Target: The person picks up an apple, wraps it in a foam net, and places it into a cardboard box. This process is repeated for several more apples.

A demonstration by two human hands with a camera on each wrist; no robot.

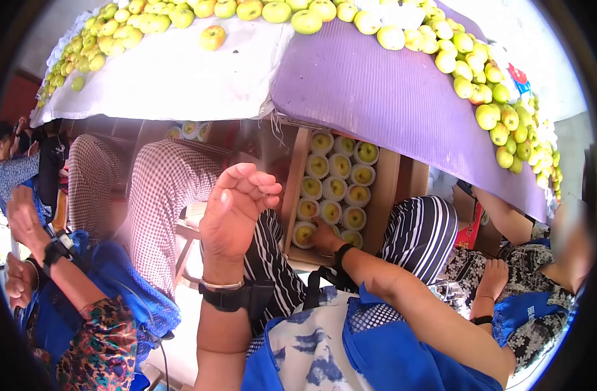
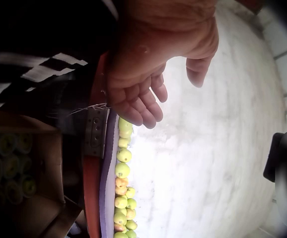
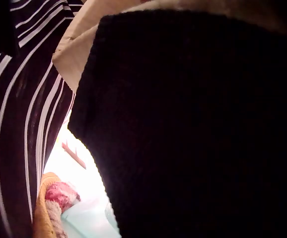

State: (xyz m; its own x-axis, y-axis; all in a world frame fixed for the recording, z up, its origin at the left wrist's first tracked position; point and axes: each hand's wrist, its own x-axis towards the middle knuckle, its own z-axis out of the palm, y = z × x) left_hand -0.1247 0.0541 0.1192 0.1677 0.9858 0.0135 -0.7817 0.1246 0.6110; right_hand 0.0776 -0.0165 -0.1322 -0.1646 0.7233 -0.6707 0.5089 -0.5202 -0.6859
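Note:
My left hand [image 1: 236, 212] is raised in front of the knees, palm up and fingers loosely bent, holding nothing; in the left wrist view the same hand [image 2: 153, 64] hangs with relaxed fingers. A cardboard box [image 1: 386, 189] between the striped knees holds rows of yellow-green apples [image 1: 339, 165] in white foam nets. My right hand [image 1: 327, 238] reaches into its near end, beside a netted apple [image 1: 304, 234] at the left corner. Its fingertips are partly hidden, so a grip cannot be made out. Dark material fills most of the right wrist view.
Beyond the box stands a table with a purple ribbed cover [image 1: 363, 78] and a white cover [image 1: 174, 72]. Loose apples [image 1: 307, 21] line its far side. People sit at left and right; a checked trouser leg [image 1: 161, 195] is close on the left.

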